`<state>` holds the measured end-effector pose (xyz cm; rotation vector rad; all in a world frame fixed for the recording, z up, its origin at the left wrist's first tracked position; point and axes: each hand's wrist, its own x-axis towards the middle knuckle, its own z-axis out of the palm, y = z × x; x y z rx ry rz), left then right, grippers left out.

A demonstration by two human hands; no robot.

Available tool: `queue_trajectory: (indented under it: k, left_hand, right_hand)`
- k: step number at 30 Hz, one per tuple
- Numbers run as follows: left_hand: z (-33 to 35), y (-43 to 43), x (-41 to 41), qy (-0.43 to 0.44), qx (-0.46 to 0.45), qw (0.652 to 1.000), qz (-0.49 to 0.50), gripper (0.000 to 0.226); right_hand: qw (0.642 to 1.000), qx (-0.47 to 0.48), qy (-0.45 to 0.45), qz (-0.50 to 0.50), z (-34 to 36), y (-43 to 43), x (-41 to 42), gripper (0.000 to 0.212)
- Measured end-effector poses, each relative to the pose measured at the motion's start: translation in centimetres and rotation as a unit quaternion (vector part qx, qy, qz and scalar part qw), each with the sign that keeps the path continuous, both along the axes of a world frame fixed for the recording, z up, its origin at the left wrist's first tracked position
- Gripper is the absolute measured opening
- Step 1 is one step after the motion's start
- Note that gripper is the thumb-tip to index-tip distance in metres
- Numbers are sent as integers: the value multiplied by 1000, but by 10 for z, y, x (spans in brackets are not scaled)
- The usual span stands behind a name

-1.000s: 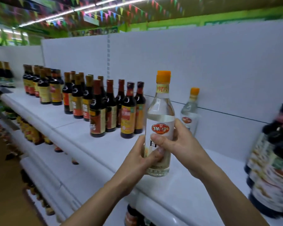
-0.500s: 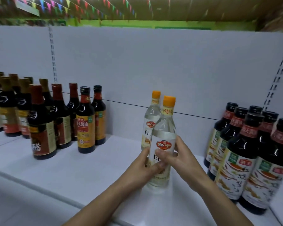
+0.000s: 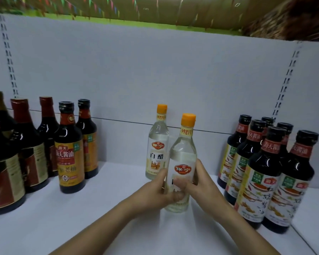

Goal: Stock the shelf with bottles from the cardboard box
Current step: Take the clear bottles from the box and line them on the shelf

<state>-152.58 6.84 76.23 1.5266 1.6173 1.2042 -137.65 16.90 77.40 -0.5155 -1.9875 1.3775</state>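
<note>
White shelf (image 3: 99,208) spreads between dark bottles (image 3: 70,155); left hand (image 3: 155,194) and right hand (image 3: 201,188) grasp the clear bottle (image 3: 182,159).

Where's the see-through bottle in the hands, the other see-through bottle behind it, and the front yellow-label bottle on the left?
held clear bottle (image 3: 182,169): head view, on its red logo.
second clear bottle (image 3: 157,156): head view, on its white label.
yellow-label dark bottle (image 3: 70,166): head view, on its front label.
</note>
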Motion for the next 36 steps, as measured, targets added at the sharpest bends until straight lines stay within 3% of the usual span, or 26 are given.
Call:
queue_trajectory:
  k: [4,6,9,13,15,17,19,21,27,36]
  left_hand:
    - [-2,5,-33,223,-9,974,31,49]
    - [-8,6,-47,261,16,962,74,34]
    - [-20,9,-60,188,66,969,148,25]
    - [-33,20,-71,102,79,960,248,24]
    - [-36,26,-76,42,57,961,268,36]
    - [-37,33,-81,10,39,966,255,64]
    - [-35,39,-84,20,27,970,240,81]
    - [-34,45,-85,42,25,973,226,82]
    - [-33,50,-89,39,20,979,198,56]
    - [-36,49,-90,47,30,981,186,47]
  right_hand:
    - [999,-8,-18,-42,-7,15,-2,64]
    - [997,-10,-55,-54,-16,23,-1,65]
    - [990,5,-125,-59,-31,30,-1,61]
    - [986,20,-144,-80,-40,32,-3,60]
    - [985,28,-147,-91,-40,32,-4,57]
    - [983,35,-154,-94,-40,35,-5,52]
    - [982,39,-157,-95,-39,40,-7,48]
    - [982,44,-152,-98,-39,45,-11,46]
    - [975,51,-172,-131,-43,58,-28,56]
    - [967,80,-186,-154,-54,68,-38,58]
